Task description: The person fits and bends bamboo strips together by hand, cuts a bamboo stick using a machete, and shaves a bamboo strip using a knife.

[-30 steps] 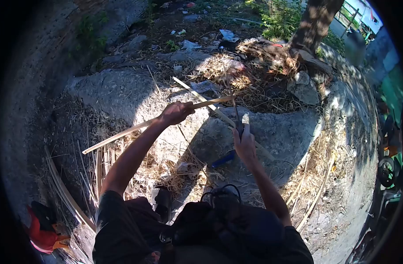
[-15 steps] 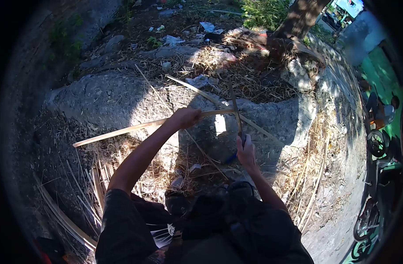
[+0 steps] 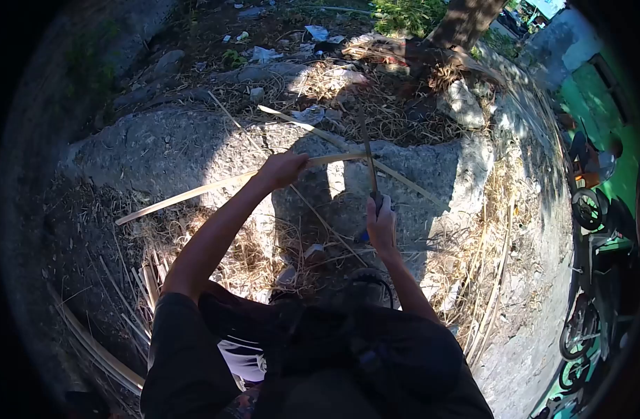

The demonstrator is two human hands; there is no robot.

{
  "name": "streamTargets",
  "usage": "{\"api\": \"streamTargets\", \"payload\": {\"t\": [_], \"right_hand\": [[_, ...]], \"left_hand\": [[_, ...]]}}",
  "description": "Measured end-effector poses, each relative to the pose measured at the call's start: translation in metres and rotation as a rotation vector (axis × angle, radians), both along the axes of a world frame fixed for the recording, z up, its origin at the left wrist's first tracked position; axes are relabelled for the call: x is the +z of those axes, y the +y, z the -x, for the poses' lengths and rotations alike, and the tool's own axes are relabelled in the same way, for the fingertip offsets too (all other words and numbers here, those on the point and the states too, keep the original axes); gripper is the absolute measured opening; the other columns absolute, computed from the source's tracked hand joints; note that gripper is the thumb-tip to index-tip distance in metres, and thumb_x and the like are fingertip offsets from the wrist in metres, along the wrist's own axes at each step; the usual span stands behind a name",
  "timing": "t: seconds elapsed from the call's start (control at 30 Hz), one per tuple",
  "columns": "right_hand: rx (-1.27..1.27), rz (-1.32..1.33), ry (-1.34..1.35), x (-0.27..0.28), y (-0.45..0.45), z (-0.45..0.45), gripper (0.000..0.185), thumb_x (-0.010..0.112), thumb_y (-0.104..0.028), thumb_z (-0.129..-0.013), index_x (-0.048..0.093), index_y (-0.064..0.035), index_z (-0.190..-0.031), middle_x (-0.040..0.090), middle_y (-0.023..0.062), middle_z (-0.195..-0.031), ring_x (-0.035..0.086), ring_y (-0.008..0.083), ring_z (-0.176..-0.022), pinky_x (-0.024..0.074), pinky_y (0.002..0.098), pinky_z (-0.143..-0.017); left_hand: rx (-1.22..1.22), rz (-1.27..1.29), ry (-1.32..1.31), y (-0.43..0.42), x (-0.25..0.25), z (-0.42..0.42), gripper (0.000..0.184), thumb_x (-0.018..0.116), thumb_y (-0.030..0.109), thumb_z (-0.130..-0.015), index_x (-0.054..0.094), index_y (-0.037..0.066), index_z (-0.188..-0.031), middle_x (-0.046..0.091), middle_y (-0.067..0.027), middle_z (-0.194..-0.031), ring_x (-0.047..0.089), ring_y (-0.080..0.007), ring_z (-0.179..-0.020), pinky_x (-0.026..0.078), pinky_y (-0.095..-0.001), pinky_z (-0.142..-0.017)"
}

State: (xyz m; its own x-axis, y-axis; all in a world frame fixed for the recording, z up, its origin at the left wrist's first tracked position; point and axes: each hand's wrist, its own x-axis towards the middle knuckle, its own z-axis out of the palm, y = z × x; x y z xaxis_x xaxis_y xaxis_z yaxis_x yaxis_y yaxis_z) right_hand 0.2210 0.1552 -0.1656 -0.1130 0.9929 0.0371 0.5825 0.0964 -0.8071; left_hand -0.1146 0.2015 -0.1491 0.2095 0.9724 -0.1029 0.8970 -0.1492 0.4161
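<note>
My left hand [image 3: 283, 170] is closed around a long pale strip [image 3: 194, 193], which slopes down to the left and passes out beyond my fingers to the right. Held in my right hand [image 3: 381, 222] is a long knife [image 3: 370, 164] with a dark handle, its blade pointing away from me. The strip's right end meets the blade. Under them, another pale strip [image 3: 412, 187] lies aslant across the grey rock [image 3: 159, 143]. Beside my right hand a small blue object [image 3: 363, 237] is partly hidden.
More strips [image 3: 96, 346] lie at the lower left, and others [image 3: 500, 286] on the right among shavings. A tree trunk [image 3: 466, 22] rises at the back. Motorcycles [image 3: 589, 209] and a person [image 3: 602, 159] are at the far right, by a green wall [image 3: 598, 94].
The view has shifted, bringing more of the right side into sight. The held strip's right end has stayed at the blade, while the knife has become more upright since half a second ago.
</note>
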Motion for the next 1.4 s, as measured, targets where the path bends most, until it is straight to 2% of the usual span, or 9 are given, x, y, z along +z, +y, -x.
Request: {"api": "streamTargets", "payload": {"t": [0.3,0.4,0.57,0.67,0.77,0.83,0.97,1.1,1.4], "right_hand": [[0.078,0.024,-0.243,-0.055,0.028,-0.005,0.040,0.053,-0.040,-0.108,0.055,-0.0012,-0.115,0.071,0.0269,-0.082,0.069,0.0510,-0.077,0.0519,0.0588,-0.067],[0.103,0.030,-0.188,-0.028,0.039,-0.007,0.035,0.057,-0.035,-0.107,0.055,-0.0010,-0.114,0.071,0.0253,-0.078,0.070,0.0479,-0.076,0.0523,0.0542,-0.064],[0.155,0.042,-0.234,0.018,0.042,-0.015,0.031,0.056,-0.032,-0.108,0.055,-0.0014,-0.116,0.071,0.0247,-0.080,0.070,0.0475,-0.077,0.0523,0.0539,-0.063],[0.141,0.002,-0.359,-0.058,0.040,-0.023,0.030,0.057,-0.030,-0.107,0.055,-0.0014,-0.117,0.069,0.0225,-0.078,0.069,0.0470,-0.074,0.0511,0.0522,-0.061],[0.166,0.006,-0.230,-0.042,0.043,-0.021,0.030,0.057,-0.030,-0.107,0.055,-0.0016,-0.118,0.069,0.0230,-0.078,0.069,0.0473,-0.074,0.0496,0.0531,-0.061],[0.156,0.018,-0.172,-0.021,0.042,-0.021,0.031,0.058,-0.030,-0.107,0.055,-0.0016,-0.118,0.069,0.0247,-0.080,0.069,0.0480,-0.076,0.0491,0.0544,-0.061],[0.129,-0.017,-0.107,0.023,0.042,-0.016,0.031,0.058,-0.031,-0.107,0.055,-0.0017,-0.117,0.070,0.0264,-0.080,0.070,0.0482,-0.076,0.0489,0.0556,-0.061],[0.161,0.046,-0.209,-0.047,0.033,-0.028,0.032,0.058,-0.033,-0.106,0.054,-0.0033,-0.118,0.070,0.0245,-0.076,0.069,0.0494,-0.073,0.0524,0.0571,-0.061],[0.154,-0.072,-0.092,0.003,0.039,-0.019,0.033,0.059,-0.032,-0.106,0.054,-0.0025,-0.119,0.069,0.0261,-0.075,0.069,0.0489,-0.071,0.0504,0.0589,-0.059]], "left_hand": [[0.127,-0.005,-0.026,-0.017,-0.080,-0.009,0.022,0.056,0.036,-0.106,0.064,0.017,-0.115,0.069,-0.0181,-0.082,0.068,-0.0440,-0.077,0.053,-0.0558,-0.068],[0.219,-0.202,-0.125,-0.030,-0.065,-0.015,0.023,0.058,0.036,-0.105,0.063,0.014,-0.111,0.067,-0.0201,-0.076,0.068,-0.0431,-0.074,0.051,-0.0575,-0.065],[0.239,-0.168,-0.119,-0.033,-0.043,-0.028,0.024,0.054,0.038,-0.107,0.062,0.016,-0.111,0.069,-0.0206,-0.084,0.069,-0.0429,-0.078,0.053,-0.0550,-0.066],[0.235,-0.122,-0.141,-0.038,-0.089,-0.036,0.024,0.057,0.036,-0.106,0.062,0.013,-0.107,0.063,-0.0222,-0.071,0.065,-0.0456,-0.068,0.048,-0.0572,-0.060],[0.276,-0.003,-0.175,-0.033,-0.084,-0.032,0.023,0.057,0.036,-0.105,0.061,0.013,-0.104,0.065,-0.0213,-0.073,0.067,-0.0444,-0.070,0.049,-0.0568,-0.060],[0.233,-0.183,-0.048,-0.026,-0.075,-0.030,0.021,0.059,0.033,-0.104,0.060,0.012,-0.104,0.065,-0.0203,-0.073,0.068,-0.0434,-0.070,0.049,-0.0559,-0.061],[0.233,-0.181,-0.150,-0.026,-0.030,-0.030,0.022,0.053,0.037,-0.106,0.060,0.015,-0.108,0.067,-0.0193,-0.075,0.068,-0.0456,-0.071,0.053,-0.0564,-0.062],[0.221,-0.072,-0.123,-0.036,-0.101,-0.035,0.024,0.057,0.040,-0.105,0.061,0.018,-0.113,0.067,-0.0195,-0.074,0.070,-0.0441,-0.075,0.052,-0.0582,-0.064],[0.263,-0.211,-0.160,-0.030,-0.025,-0.032,0.028,0.050,0.040,-0.108,0.064,0.015,-0.105,0.066,-0.0182,-0.074,0.066,-0.0447,-0.071,0.048,-0.0542,-0.063]]}}
